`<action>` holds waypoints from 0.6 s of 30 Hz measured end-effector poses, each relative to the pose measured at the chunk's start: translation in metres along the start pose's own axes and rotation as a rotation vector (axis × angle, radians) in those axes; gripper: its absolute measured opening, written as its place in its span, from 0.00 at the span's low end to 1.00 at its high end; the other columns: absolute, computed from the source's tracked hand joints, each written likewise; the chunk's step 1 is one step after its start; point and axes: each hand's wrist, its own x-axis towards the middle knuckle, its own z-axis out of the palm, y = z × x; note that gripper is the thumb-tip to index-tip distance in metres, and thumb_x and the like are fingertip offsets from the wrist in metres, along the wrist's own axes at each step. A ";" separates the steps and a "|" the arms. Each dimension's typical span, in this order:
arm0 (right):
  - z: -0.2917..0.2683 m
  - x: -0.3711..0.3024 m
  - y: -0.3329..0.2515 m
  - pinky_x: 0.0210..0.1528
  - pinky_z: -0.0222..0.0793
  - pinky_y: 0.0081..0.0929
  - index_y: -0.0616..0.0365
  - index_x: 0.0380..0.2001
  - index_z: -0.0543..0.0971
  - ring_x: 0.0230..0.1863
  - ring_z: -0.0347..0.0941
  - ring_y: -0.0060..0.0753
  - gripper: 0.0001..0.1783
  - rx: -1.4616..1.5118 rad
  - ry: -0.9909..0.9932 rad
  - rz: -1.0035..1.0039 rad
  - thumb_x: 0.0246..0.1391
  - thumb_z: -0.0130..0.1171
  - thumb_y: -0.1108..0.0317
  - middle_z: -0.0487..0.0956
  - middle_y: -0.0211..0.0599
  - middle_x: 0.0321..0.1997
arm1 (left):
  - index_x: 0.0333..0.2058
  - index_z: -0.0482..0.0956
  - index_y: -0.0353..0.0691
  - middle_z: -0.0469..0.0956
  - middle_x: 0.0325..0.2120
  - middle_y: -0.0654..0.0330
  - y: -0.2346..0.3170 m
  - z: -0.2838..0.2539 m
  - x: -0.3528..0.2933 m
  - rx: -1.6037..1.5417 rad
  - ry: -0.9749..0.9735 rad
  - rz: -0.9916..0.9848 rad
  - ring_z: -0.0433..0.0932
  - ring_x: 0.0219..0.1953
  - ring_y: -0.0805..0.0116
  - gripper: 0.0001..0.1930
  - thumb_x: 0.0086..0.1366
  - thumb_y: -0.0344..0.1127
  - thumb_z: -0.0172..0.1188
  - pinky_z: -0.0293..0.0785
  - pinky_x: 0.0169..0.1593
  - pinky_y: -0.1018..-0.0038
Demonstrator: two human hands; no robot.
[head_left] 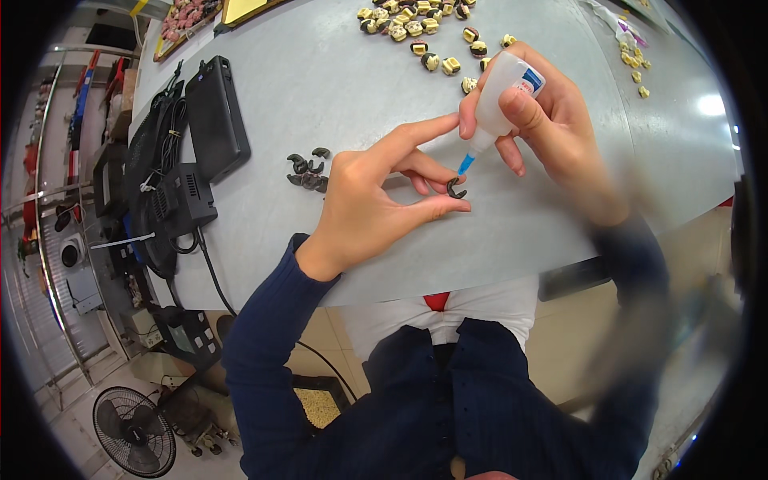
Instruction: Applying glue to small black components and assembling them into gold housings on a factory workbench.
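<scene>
Between the thumb and fingers of my left hand (372,188) is a small black curved piece (455,190), pinched just above the grey table (384,264). My right hand (556,120) grips a translucent white squeeze bottle (500,92), tipped downward. Its blue nozzle (466,163) points at the top of the black piece and looks to be touching or very near it. To the left of my left hand lies a little pile of similar black curved pieces (306,170) on the table.
Many small cream-and-dark pieces (412,24) are scattered at the far side, with more yellowish ones (636,64) at the far right. On the left lie a black box-shaped device (216,116), a power adapter (188,196) and cables. A fan (134,432) stands at lower left.
</scene>
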 end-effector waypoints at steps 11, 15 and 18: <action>-0.003 0.001 0.001 0.16 0.61 0.14 0.61 0.36 0.67 0.13 0.64 0.18 0.13 0.100 0.014 -0.045 0.60 0.50 0.61 0.77 0.42 0.29 | 0.57 0.61 0.33 0.81 0.25 0.58 0.003 -0.003 0.000 0.017 -0.055 -0.038 0.76 0.26 0.78 0.41 0.43 0.24 0.71 0.72 0.35 0.82; -0.005 0.002 0.002 0.15 0.57 0.11 0.58 0.37 0.67 0.18 0.65 0.17 0.22 0.006 0.000 -0.033 0.58 0.47 0.47 0.76 0.41 0.30 | 0.58 0.60 0.33 0.81 0.24 0.59 0.003 -0.003 0.000 0.015 -0.048 -0.050 0.75 0.26 0.79 0.42 0.43 0.23 0.71 0.71 0.35 0.82; -0.015 0.002 -0.005 0.21 0.61 0.11 0.58 0.39 0.67 0.22 0.66 0.17 0.23 -0.060 -0.032 0.005 0.58 0.47 0.46 0.77 0.41 0.33 | 0.58 0.59 0.32 0.81 0.25 0.59 0.004 -0.004 0.000 -0.028 -0.057 -0.074 0.75 0.26 0.79 0.42 0.43 0.22 0.70 0.71 0.35 0.82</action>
